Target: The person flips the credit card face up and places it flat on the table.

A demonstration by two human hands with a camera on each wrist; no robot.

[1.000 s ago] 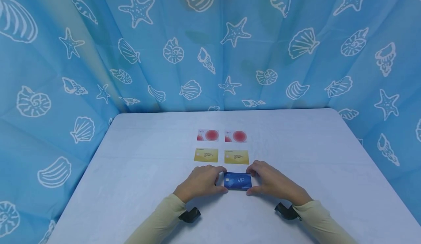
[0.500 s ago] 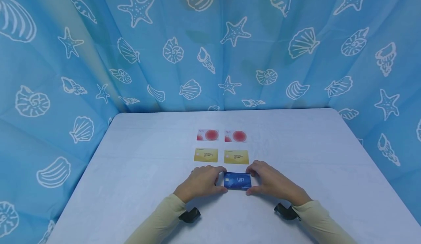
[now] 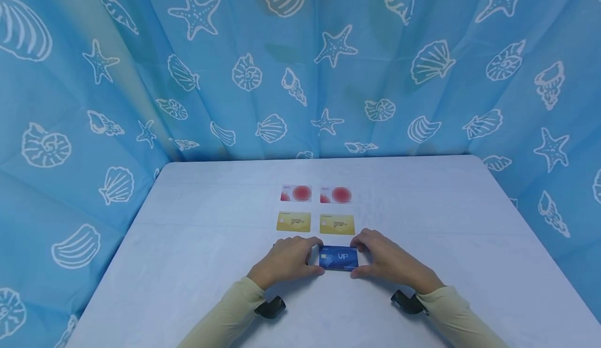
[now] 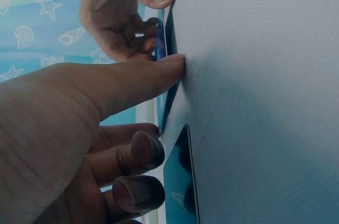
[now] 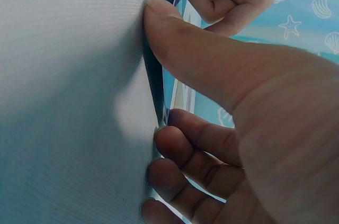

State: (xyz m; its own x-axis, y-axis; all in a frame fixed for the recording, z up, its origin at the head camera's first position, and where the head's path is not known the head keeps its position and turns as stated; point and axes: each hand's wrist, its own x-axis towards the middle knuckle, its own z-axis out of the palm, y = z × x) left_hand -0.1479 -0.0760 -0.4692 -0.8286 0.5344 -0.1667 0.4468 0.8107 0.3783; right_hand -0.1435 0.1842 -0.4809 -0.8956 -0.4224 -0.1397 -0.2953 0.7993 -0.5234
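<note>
A blue card printed "VIP" (image 3: 338, 258) lies between both hands near the middle of the white table in the head view. My left hand (image 3: 291, 256) pinches its left end, thumb on the near edge and index finger on the far edge. On the right end, my right hand (image 3: 387, 259) pinches it the same way. Seen side-on in the right wrist view, the card (image 5: 154, 78) is close over the cloth. Beneath the left hand's curled fingers lies a second blue card (image 4: 177, 187), mostly hidden by that hand in the head view.
Beyond the hands, two yellow cards (image 3: 293, 222) (image 3: 337, 225) lie side by side. Behind them is a row of two white cards with red circles (image 3: 296, 193) (image 3: 335, 195). A blue curtain (image 3: 211, 92) with shell prints encloses the table (image 3: 197, 223) at the back and sides.
</note>
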